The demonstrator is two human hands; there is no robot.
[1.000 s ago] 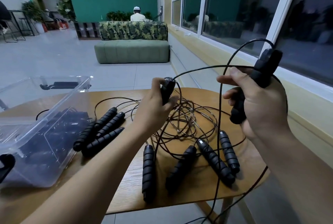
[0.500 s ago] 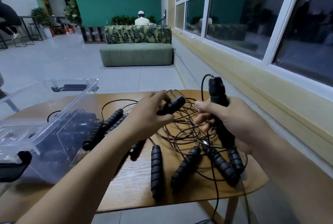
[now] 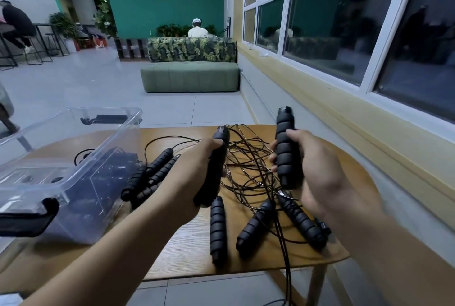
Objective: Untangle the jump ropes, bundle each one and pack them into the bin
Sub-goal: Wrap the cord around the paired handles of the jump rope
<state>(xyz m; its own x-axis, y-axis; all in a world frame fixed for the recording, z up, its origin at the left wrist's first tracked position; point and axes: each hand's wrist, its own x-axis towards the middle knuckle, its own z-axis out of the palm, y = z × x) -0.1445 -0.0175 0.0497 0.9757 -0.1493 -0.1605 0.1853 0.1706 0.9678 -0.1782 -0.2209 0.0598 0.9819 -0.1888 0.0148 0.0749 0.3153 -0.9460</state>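
1. The left forearm enters from the near left and reaches diagonally toward the middle of the wooden surface (image 3: 182, 254). The left hand (image 3: 194, 177) is above the surface with its back toward the camera.
2. The left fingers (image 3: 211, 144) are curled closed round a black ribbed handle (image 3: 218, 157). The handle is tilted, with its top end far and its lower end at the heel of the hand.
3. The right forearm enters from the near right. The right hand (image 3: 322, 172) is level with the left hand, palm facing left.
4. The right fingers (image 3: 272, 157) are wrapped round a second handle (image 3: 285, 143), held nearly upright. Its top end projects above the hand.
5. The tangled ropes (image 3: 246, 172) lie on the surface between and beyond the two hands. Some cords hang over the near edge.
6. Three loose handles (image 3: 218, 229) lie on the near part of the surface.
7. A cluster of handles (image 3: 150, 177) lies left of the left hand, just beside the bin.
8. The clear bin (image 3: 128, 130) stands open at the left of the surface. Dark bundles show through its wall.
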